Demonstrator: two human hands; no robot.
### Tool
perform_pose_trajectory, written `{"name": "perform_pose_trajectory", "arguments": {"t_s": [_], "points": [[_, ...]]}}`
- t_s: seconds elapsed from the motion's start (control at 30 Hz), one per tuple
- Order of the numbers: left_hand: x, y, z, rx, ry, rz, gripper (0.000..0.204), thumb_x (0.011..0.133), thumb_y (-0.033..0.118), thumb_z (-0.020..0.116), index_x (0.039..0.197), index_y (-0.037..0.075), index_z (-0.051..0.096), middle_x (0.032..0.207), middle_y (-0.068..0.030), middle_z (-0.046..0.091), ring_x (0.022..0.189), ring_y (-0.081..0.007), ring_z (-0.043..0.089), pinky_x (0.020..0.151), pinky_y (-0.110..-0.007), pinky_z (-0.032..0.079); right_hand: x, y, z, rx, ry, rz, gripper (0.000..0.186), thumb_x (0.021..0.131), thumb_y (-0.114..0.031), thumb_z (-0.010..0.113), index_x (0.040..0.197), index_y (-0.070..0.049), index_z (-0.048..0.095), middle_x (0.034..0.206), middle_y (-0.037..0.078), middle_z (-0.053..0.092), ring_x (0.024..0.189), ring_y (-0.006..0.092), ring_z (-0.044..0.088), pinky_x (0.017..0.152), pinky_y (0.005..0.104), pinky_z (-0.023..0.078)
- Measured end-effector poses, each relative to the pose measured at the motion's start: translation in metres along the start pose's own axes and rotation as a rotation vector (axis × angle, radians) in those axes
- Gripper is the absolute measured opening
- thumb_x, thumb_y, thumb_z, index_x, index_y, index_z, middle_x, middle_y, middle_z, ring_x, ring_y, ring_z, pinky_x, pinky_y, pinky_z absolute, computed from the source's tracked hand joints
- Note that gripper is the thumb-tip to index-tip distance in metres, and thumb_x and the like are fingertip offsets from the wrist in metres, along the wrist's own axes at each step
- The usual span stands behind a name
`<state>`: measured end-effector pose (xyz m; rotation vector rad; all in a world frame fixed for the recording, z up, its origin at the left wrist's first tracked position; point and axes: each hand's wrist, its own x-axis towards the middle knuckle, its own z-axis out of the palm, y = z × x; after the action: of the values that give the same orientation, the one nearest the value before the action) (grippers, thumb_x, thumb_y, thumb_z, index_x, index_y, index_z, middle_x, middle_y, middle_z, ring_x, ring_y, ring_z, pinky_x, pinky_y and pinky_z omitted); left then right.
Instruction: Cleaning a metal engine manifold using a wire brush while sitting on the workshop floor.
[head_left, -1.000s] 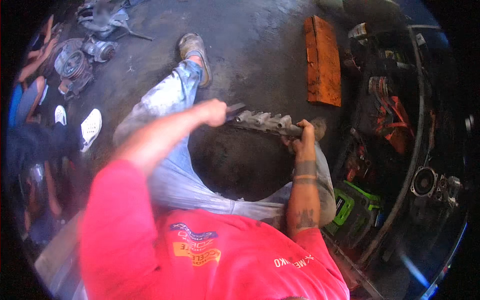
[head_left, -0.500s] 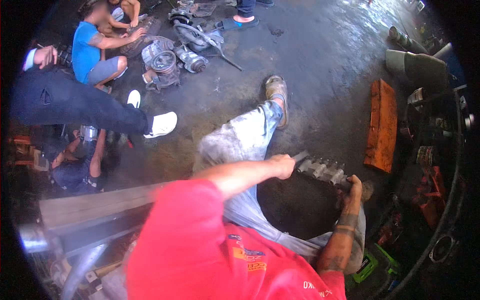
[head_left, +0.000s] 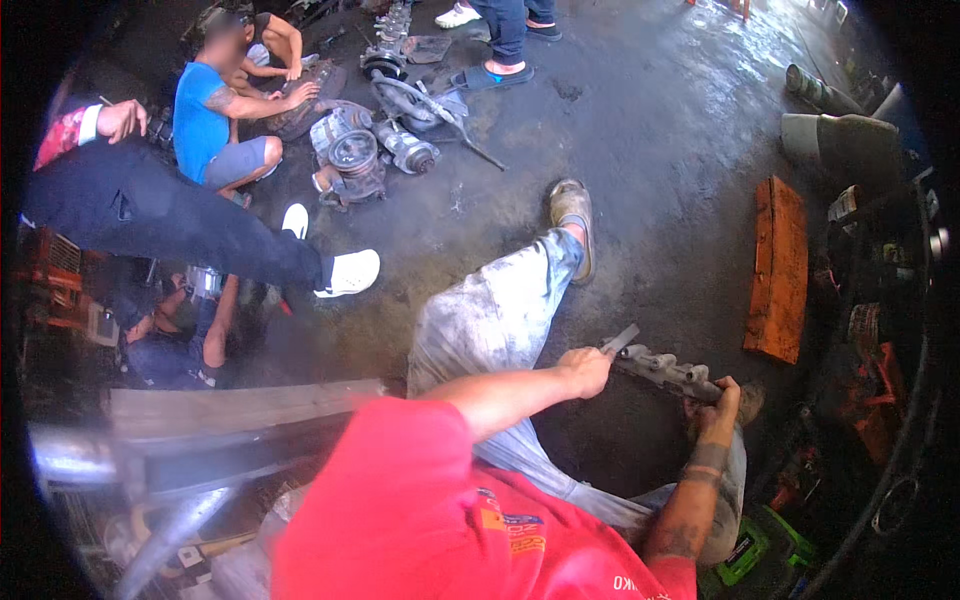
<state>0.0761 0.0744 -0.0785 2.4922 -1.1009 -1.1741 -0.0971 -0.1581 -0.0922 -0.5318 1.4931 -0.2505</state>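
Observation:
My left hand (head_left: 586,373) is closed on a flat grey metal tool (head_left: 621,338), like a file or scraper, whose blade lies at the left end of a long cast metal part (head_left: 665,366) with several raised bosses. At that part's right end, the fingers of my right hand (head_left: 720,398) are wrapped round it. The part is held low over the floor between my legs, my jeans (head_left: 480,315) being streaked with grime. Whether the blade touches the metal is hard to tell.
A long orange metal box (head_left: 775,265) lies to the right, near clutter and a green case (head_left: 760,548). Greasy machine parts (head_left: 355,155) lie ahead. Several people (head_left: 205,125) crouch, sit or stand at left and top. A bench plank (head_left: 240,405) is beside me.
My view has swung up and to the left, bringing more people and parts into sight. Both hands keep their holds; the tool and part now sit lower right in the picture.

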Motion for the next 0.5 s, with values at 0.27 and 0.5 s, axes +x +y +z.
{"name": "perform_pose_trajectory", "arguments": {"t_s": [0.27, 0.5], "points": [[0.049, 0.030, -0.066, 0.196, -0.163, 0.137, 0.025, 0.079, 0.010, 0.053, 0.097, 0.002, 0.069, 0.101, -0.0189, 0.067, 0.095, -0.0329, 0.065, 0.079, -0.042, 0.053, -0.029, 0.037, -0.027, -0.252, -0.197, -0.526, 0.043, 0.070, -0.034, 0.051, 0.100, -0.003, 0.052, 0.099, 0.018, 0.053, 0.076, 0.0280, 0.051, 0.063, 0.0411, 0.044], [0.061, 0.005, -0.032, 0.090, -0.175, 0.092, 0.035, 0.075, 0.011, 0.051, 0.106, 0.003, 0.067, 0.099, -0.0215, 0.067, 0.095, -0.0352, 0.064, 0.083, -0.044, 0.051, 0.006, 0.006, -0.017, 0.021, -0.020, 0.041, 0.040, 0.071, -0.035, 0.053, 0.100, -0.006, 0.051, 0.097, 0.013, 0.056, 0.082, 0.0273, 0.054, 0.063, 0.0403, 0.045]]}}
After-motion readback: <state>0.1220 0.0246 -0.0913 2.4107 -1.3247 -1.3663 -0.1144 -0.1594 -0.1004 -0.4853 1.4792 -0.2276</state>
